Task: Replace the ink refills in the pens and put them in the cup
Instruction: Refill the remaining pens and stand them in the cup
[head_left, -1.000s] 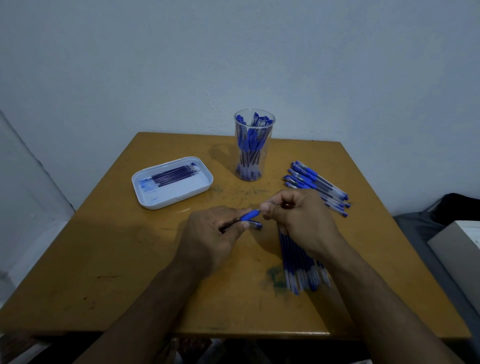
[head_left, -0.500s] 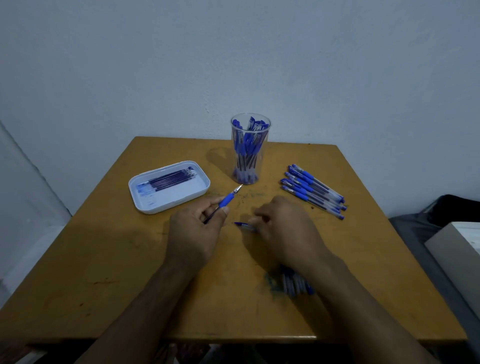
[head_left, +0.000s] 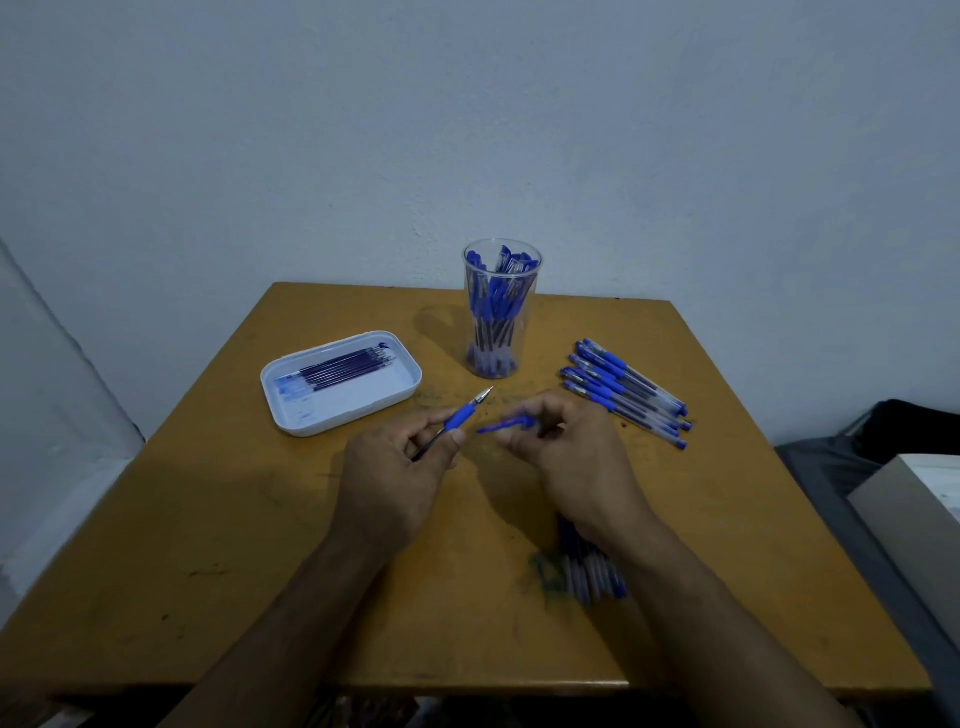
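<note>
My left hand (head_left: 395, 478) grips a blue pen (head_left: 460, 417) by its barrel, the metal tip pointing up and right toward the cup. My right hand (head_left: 574, 457) pinches a blue pen cap (head_left: 506, 425) just right of the pen tip, apart from it. A clear plastic cup (head_left: 500, 309) with several blue pens stands at the table's far middle. A white tray (head_left: 340, 383) at the left holds several dark ink refills (head_left: 343, 370). Several capped pens (head_left: 626, 392) lie at the right. Another pile of pens (head_left: 589, 569) lies partly hidden under my right wrist.
The wooden table (head_left: 208, 545) is scuffed and ink-stained near its middle. A wall stands right behind the table. At the far right, off the table, are a dark bag (head_left: 914, 428) and a pale box (head_left: 919, 504).
The pen and cap were together between both hands; now they are apart. My left hand moved left with the pen, my right hand lifted the cap off the table.
</note>
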